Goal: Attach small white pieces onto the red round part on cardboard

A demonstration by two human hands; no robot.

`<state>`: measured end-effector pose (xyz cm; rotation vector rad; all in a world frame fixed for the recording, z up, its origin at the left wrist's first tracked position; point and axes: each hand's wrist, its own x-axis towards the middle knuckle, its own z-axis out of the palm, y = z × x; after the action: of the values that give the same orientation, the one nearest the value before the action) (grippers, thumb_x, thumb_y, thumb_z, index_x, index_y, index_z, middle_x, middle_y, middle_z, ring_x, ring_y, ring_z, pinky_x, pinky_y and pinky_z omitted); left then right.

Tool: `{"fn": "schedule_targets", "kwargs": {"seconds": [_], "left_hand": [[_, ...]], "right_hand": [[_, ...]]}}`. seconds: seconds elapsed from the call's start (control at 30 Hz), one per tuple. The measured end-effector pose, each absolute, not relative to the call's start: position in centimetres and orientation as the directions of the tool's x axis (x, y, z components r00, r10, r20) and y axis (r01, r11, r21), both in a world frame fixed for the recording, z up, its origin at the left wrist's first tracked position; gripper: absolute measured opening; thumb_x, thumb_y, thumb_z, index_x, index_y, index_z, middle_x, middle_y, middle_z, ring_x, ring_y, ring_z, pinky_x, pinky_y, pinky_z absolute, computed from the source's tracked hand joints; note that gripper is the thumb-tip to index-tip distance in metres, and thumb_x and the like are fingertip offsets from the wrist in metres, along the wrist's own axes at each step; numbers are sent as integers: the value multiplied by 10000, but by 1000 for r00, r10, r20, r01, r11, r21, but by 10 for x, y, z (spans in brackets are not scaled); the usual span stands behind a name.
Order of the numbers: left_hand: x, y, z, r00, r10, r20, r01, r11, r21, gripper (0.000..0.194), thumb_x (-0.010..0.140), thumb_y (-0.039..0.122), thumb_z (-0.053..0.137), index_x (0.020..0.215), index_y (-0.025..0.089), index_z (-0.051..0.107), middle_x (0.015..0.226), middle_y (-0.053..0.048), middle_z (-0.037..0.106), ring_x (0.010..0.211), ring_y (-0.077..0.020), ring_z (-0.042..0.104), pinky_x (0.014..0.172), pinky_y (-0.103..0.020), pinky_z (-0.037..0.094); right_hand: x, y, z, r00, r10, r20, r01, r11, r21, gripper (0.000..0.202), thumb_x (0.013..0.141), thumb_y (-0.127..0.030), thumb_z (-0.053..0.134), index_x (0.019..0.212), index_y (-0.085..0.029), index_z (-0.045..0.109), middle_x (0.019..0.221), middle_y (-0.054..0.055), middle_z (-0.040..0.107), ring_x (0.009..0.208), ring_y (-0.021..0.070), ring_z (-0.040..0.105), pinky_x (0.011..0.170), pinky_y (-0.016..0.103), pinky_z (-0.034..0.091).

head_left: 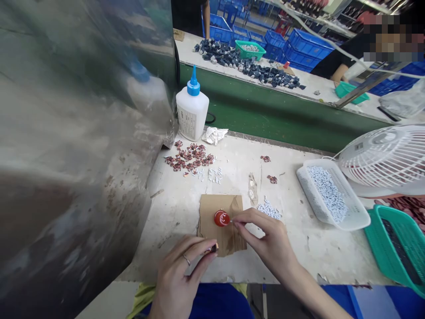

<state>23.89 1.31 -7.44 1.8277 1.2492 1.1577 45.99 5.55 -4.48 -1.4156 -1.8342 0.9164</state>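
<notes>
Left hand [181,268] pinching brown piece [213,249], right hand [267,232] pinching pale bit [231,221] — beside red pot [221,218]

The left hand [181,268] is hiding most of a small dark-brown piece [214,248] in its grip. A tiny pale item [231,221] at the right hand [268,232] is appearing too small to identify. Print on the squeeze bottle's label [187,123] is blurring. The right edge is cropping the white fan [392,155] and near green basket [376,248].
</notes>
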Motion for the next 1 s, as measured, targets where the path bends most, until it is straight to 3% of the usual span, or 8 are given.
{"fn": "schedule_targets", "kwargs": {"seconds": [0.17, 0.4, 0.6, 0.9, 1.0], "left_hand": [[241, 13, -61, 127, 917, 379, 345, -399, 850, 218, 926, 104, 699, 1106, 225, 679, 973, 40, 761, 893, -51, 739, 875, -111, 590], [244, 17, -50, 146, 908, 393, 299, -420, 857, 226, 920, 81, 695, 1099, 214, 665, 978, 44, 762, 902, -50, 738, 867, -120, 605], [244, 16, -50, 153, 906, 395, 301, -423, 855, 242, 911, 63, 698, 1102, 209, 671, 979, 40, 760, 907, -54, 735, 875, -128, 606], [248, 11, -52, 139, 898, 418, 287, -441, 850, 308, 878, -20, 694, 1111, 181, 685, 983, 19, 744, 907, -48, 704, 857, -133, 596], [250, 13, -48, 132, 884, 448, 271, -467, 842, 304, 884, -24, 685, 1109, 180, 685, 978, 21, 747, 911, -45, 702, 860, -130, 591]], "right_hand": [[447, 40, -24, -183, 980, 82, 385, 148, -911, 103, 935, -158, 712, 914, -240, 771, 836, 35, 796, 753, 193, 758, 672, 309, 632], [439, 28, -16, -219, 970, 108, 253, 163, -954, 193, 919, -76, 696, 968, -245, 776, 890, 31, 803, 805, 181, 765, 711, 296, 621], [441, 28, -18, -255, 961, 110, 273, 181, -945, 184, 936, -80, 691, 972, -247, 761, 862, 19, 778, 773, 169, 742, 690, 289, 602], [449, 18, -11, -470, 848, 244, 481, 478, -735, 349, 985, -3, 588, 1265, -193, 674, 1098, 109, 775, 931, 188, 777, 775, 250, 659], [452, 20, -7, -453, 855, 253, 457, 466, -758, 372, 982, 4, 580, 1258, -224, 682, 1099, 95, 772, 942, 184, 774, 785, 253, 665]]}}
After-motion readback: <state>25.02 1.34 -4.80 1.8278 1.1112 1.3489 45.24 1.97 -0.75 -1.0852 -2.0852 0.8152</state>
